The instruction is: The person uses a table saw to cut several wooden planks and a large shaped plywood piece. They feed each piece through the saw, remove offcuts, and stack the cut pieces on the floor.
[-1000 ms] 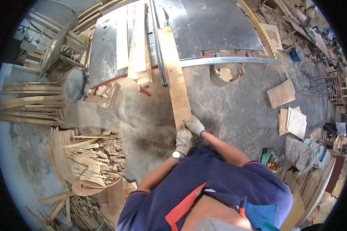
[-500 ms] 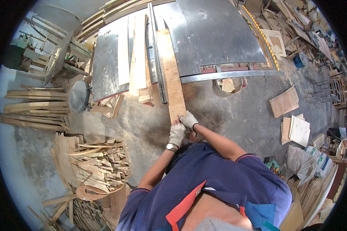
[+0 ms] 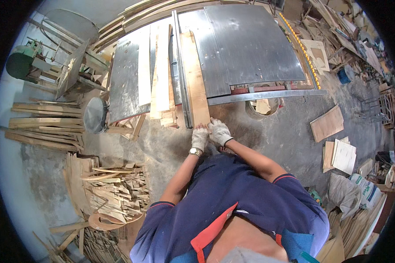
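Note:
A long plywood strip point(image 3: 194, 79) lies lengthwise on the metal table point(image 3: 254, 46), close along the right side of a straight metal rail point(image 3: 182, 74). Its near end sticks out past the table's front edge. My left hand point(image 3: 200, 138), in a whitish knit glove with bare fingertips, grips that end. Beside it my right hand point(image 3: 219, 131), also gloved, holds the strip's right corner. Both forearms reach forward, and a watch point(image 3: 195, 151) is on the left wrist. Left of the rail, several pale wooden strips point(image 3: 162, 70) rest on the table and overhang its front edge.
A metal bar point(image 3: 267, 96) runs along the table's front right, above a bucket of offcuts point(image 3: 262, 107). Scrap wood point(image 3: 118, 193) is heaped at left, near stacked boards point(image 3: 44, 118) and a grey bin point(image 3: 95, 115). Loose panels point(image 3: 327, 123) and sacks point(image 3: 344, 193) lie at right.
The plywood strip has slid farther forward along the rail, so less of it overhangs the table's front. Both hands have moved forward with its near end. The whole view has shifted slightly.

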Demonstrator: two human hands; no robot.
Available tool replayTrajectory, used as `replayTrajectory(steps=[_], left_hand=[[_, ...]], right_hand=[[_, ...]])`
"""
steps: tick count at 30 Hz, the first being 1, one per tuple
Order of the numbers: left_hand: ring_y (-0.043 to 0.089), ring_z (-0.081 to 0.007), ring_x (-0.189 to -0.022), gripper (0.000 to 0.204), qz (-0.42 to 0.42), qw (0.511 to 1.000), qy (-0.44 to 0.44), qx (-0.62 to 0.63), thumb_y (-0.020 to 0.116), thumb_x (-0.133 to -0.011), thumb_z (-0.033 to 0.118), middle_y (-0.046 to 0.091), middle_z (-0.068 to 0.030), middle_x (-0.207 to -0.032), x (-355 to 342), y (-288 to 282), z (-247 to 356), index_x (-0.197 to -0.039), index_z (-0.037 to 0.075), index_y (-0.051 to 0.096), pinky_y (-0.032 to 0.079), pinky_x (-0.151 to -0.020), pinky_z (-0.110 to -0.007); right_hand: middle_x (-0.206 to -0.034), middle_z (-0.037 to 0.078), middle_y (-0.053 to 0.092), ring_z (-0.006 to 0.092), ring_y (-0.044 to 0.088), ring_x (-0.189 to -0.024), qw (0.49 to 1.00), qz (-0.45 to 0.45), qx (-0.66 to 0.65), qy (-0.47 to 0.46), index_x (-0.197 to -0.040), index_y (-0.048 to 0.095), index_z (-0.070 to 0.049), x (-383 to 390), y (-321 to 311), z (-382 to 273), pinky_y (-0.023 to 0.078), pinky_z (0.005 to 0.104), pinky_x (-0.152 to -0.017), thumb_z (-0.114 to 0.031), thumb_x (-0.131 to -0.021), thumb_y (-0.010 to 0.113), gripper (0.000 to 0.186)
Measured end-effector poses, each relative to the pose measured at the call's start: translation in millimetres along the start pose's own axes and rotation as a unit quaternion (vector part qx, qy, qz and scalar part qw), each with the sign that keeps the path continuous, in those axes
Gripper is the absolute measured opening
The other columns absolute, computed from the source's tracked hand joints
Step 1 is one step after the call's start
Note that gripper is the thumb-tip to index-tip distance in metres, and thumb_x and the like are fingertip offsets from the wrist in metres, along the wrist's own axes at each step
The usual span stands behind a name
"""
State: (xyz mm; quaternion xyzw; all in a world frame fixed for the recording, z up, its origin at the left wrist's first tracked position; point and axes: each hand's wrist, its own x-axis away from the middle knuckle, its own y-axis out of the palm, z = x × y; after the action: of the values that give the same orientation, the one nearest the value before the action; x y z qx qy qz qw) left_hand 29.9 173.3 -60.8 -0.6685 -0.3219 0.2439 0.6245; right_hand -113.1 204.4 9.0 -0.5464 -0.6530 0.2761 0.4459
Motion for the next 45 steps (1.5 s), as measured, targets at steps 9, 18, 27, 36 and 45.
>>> replayTrajectory(steps=[9,18,27,36,45], left_hand=[[0.063,-0.031,-0.111,0.035,0.028,0.999,0.022,-0.034,0.052,-0.09,0.02,0.066,-0.0213,-0.117,-79.5,6.6,-31.8,-0.114,-0.001,0.064,0.046,-0.1,-0.042],[0.057,-0.0334,-0.122,0.04,-0.002,0.998,0.053,-0.013,0.052,-0.09,0.025,0.06,-0.0232,-0.128,-107.6,-1.8,-52.9,-0.121,0.001,0.061,0.037,-0.108,-0.047],[0.026,-0.044,-0.145,0.045,0.041,0.997,-0.014,0.067,0.062,-0.08,0.021,0.054,-0.0238,-0.135,-120.7,-46.7,-101.2,-0.119,-0.002,0.064,0.012,-0.12,-0.06],[0.024,-0.036,-0.148,0.048,-0.011,0.991,0.044,-0.125,0.049,-0.092,0.023,0.049,-0.017,-0.145,-140.1,-31.2,-112.2,-0.13,-0.006,0.057,0.013,-0.12,-0.06],[0.029,-0.0401,-0.145,0.049,-0.028,0.999,0.02,-0.038,0.045,-0.094,0.018,0.046,-0.0216,-0.148,-188.8,-9.1,-136.3,-0.134,-0.009,0.052,0.018,-0.121,-0.054]], right_hand=[[-0.139,0.014,0.056,0.0301,0.047,-0.136,0.961,0.042,0.241,-0.125,-0.138,0.052,-0.005,-55.8,10.0,21.9,0.027,0.0556,-0.116,-0.025,-0.09,0.052,0.052],[-0.135,0.017,0.059,0.032,0.051,-0.132,0.97,0.026,0.206,-0.123,-0.134,0.055,-0.002,-99.0,0.6,31.5,0.027,0.0522,-0.117,-0.021,-0.094,0.045,0.045],[-0.125,0.017,0.065,0.0304,0.058,-0.122,0.957,0.094,0.231,-0.149,-0.124,0.062,0.001,-139.7,-7.0,46.9,0.033,0.0505,-0.113,-0.019,-0.096,0.045,0.039],[-0.12,0.014,0.068,0.0302,0.058,-0.121,0.974,0.095,0.184,-0.091,-0.121,0.065,-0.001,-158.2,-27.8,40.0,0.036,0.0489,-0.11,-0.019,-0.096,0.046,0.036],[-0.149,0.018,0.046,0.0374,0.041,-0.138,0.971,0.128,0.147,0.138,-0.139,0.05,-0.007,-175.4,-95.3,137.4,0.034,0.0537,-0.11,-0.054,-0.093,0.051,0.065]])
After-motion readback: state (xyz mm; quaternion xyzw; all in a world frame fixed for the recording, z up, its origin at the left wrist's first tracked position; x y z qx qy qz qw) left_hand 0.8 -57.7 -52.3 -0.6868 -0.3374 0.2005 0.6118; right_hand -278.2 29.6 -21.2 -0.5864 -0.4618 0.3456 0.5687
